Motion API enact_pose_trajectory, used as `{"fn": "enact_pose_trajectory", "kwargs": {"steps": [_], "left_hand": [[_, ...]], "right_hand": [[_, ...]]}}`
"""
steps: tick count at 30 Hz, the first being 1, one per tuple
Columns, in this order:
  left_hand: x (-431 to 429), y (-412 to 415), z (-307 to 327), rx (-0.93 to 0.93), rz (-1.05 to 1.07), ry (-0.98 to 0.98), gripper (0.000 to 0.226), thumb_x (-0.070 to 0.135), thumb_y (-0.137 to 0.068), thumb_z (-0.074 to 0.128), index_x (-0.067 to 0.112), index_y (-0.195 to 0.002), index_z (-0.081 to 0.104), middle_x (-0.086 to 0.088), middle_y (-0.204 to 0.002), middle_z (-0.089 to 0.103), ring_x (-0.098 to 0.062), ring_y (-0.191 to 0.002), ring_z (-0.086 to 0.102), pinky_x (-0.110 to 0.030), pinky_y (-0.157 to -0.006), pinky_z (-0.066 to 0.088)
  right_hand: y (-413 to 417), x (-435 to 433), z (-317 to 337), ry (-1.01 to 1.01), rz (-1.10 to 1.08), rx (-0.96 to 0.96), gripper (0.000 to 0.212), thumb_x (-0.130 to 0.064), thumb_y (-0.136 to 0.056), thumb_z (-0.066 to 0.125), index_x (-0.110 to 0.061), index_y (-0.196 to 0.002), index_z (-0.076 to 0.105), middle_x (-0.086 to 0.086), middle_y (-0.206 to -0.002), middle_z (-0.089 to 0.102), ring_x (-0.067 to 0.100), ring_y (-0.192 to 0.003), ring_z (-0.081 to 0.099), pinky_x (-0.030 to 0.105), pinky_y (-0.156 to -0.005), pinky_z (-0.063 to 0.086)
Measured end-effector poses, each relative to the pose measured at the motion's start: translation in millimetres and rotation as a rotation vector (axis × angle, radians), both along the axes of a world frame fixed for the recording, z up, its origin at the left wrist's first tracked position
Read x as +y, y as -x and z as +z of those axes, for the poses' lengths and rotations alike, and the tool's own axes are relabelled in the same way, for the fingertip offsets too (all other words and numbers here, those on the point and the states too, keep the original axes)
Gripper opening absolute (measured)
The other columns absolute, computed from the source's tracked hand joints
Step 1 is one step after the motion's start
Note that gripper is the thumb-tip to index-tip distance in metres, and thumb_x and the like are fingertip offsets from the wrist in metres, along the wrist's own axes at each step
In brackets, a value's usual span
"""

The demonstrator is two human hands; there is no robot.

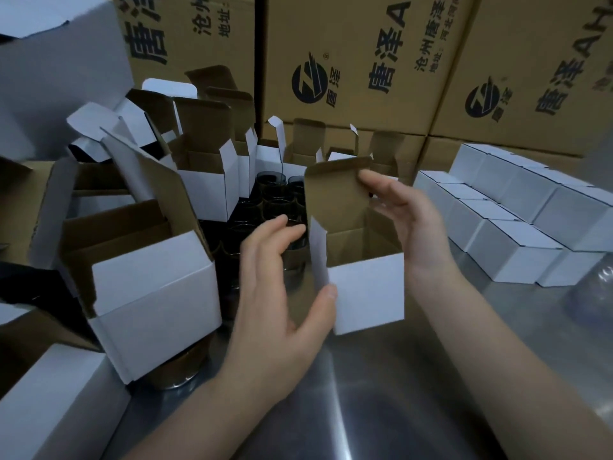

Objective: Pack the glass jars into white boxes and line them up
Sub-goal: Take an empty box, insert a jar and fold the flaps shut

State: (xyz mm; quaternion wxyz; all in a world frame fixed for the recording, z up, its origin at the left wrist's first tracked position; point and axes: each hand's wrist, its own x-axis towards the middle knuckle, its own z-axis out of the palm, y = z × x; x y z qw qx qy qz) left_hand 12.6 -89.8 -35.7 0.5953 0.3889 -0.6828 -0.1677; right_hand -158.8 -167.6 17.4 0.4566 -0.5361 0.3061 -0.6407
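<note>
White cardboard outside, brown inside: the box (365, 290) is open over the steel table (381, 410), between the person's two hands. I cannot tell whether it rests there or is lifted a little. The left hand (278, 293) is at nine o'clock of it, fingers almost straight and apart, only the thumb touching the near corner. The right hand (401, 224) lies along the wall at three o'clock, fingers straight, the tips reaching the raised lid (335, 190); its thumb I cannot see. So neither hand clamps the box; it is only steadied between them. No jar shows inside, though the front wall hides the bottom.

The jars (278, 200), of dark glass, stand packed together at eleven o'clock of the box, just behind the left fingers. The closed boxes (514, 237) are lined up at two o'clock, well apart from the hands. More open boxes (156, 293) crowd at nine o'clock.

What may go wrong, I think: the box is held so lightly that, once one hand leaves for a jar, it can tip or slide on the smooth steel. The jars touch one another, so a careless pull could knock the neighbours. The side flap (319, 250) may also fold inward and block the mouth.
</note>
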Motion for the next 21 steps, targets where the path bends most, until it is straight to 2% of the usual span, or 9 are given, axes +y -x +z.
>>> {"fn": "enact_pose_trajectory", "kwargs": {"steps": [3,6,8,9,11,13,14,17,21], "left_hand": [[-1,0,-2,-0.043,-0.079,-0.087,0.061,0.048,-0.08,0.059,0.049,-0.134,0.031,0.011,-0.152,0.026,0.005,-0.142,0.022,-0.004,-0.107,0.02],[-1,0,-3,-0.118,-0.139,-0.182,0.07,0.063,-0.073,0.061,0.069,-0.13,0.021,0.028,-0.154,0.011,0.021,-0.136,0.012,0.008,-0.096,0.019],[-1,0,-5,-0.135,-0.158,-0.209,0.075,0.066,-0.069,0.064,0.075,-0.126,0.017,0.035,-0.153,0.005,0.024,-0.135,0.011,0.009,-0.094,0.021],[-2,0,-5,-0.132,-0.166,-0.207,0.077,0.065,-0.068,0.066,0.076,-0.126,0.017,0.035,-0.153,0.005,0.022,-0.136,0.012,0.004,-0.098,0.023],[-3,-1,-7,-0.115,-0.187,-0.211,0.08,0.061,-0.067,0.069,0.074,-0.127,0.019,0.029,-0.156,0.011,0.011,-0.141,0.02,-0.018,-0.112,0.029],[-3,0,-6,-0.105,-0.194,-0.243,0.082,0.058,-0.067,0.072,0.073,-0.128,0.019,0.019,-0.155,0.023,-0.001,-0.142,0.03,-0.039,-0.115,0.035],[-4,0,-6,-0.11,-0.188,-0.255,0.083,0.056,-0.067,0.073,0.074,-0.127,0.018,0.017,-0.153,0.028,-0.003,-0.141,0.033,-0.043,-0.114,0.037],[-6,0,-9,-0.131,-0.153,-0.249,0.082,0.052,-0.066,0.076,0.069,-0.127,0.023,0.02,-0.146,0.033,-0.002,-0.136,0.038,-0.041,-0.111,0.04],[-8,-1,-11,-0.128,-0.122,-0.243,0.069,0.054,-0.061,0.077,0.06,-0.111,0.03,0.014,-0.129,0.043,-0.006,-0.122,0.049,-0.036,-0.102,0.047]], "right_hand": [[-5,0,-4,-0.043,0.034,-0.036,0.039,-0.015,-0.095,0.042,-0.016,-0.089,0.08,0.0,-0.098,0.077,0.008,-0.092,0.071,0.016,-0.075,0.053],[-7,0,-9,-0.095,0.042,-0.004,0.036,-0.023,-0.093,0.045,-0.022,-0.089,0.081,0.0,-0.104,0.075,0.013,-0.103,0.069,0.024,-0.088,0.051],[-8,1,-11,-0.087,0.046,-0.031,0.041,-0.02,-0.095,0.041,-0.022,-0.086,0.081,-0.002,-0.099,0.077,0.009,-0.096,0.071,0.018,-0.078,0.054],[-8,1,-12,-0.089,0.057,-0.06,0.043,-0.017,-0.096,0.04,-0.021,-0.084,0.081,-0.002,-0.095,0.077,0.007,-0.09,0.072,0.015,-0.072,0.054],[-9,2,-13,-0.11,0.102,-0.104,0.042,-0.017,-0.095,0.041,-0.019,-0.083,0.081,0.0,-0.092,0.077,0.009,-0.086,0.073,0.016,-0.068,0.055],[-12,3,-15,-0.124,0.148,-0.114,0.039,-0.018,-0.093,0.043,-0.018,-0.084,0.081,0.001,-0.093,0.077,0.011,-0.087,0.073,0.019,-0.069,0.055],[-13,3,-16,-0.124,0.161,-0.108,0.04,-0.018,-0.094,0.043,-0.018,-0.084,0.081,0.001,-0.092,0.077,0.01,-0.086,0.073,0.018,-0.069,0.056],[-13,2,-20,-0.115,0.127,-0.07,0.043,-0.015,-0.096,0.041,-0.017,-0.081,0.081,0.0,-0.09,0.077,0.009,-0.085,0.073,0.016,-0.067,0.055],[-9,-5,-24,-0.133,0.085,-0.101,0.036,-0.013,-0.099,0.04,-0.011,-0.087,0.073,0.001,-0.087,0.075,0.013,-0.083,0.072,0.02,-0.07,0.056]]}}
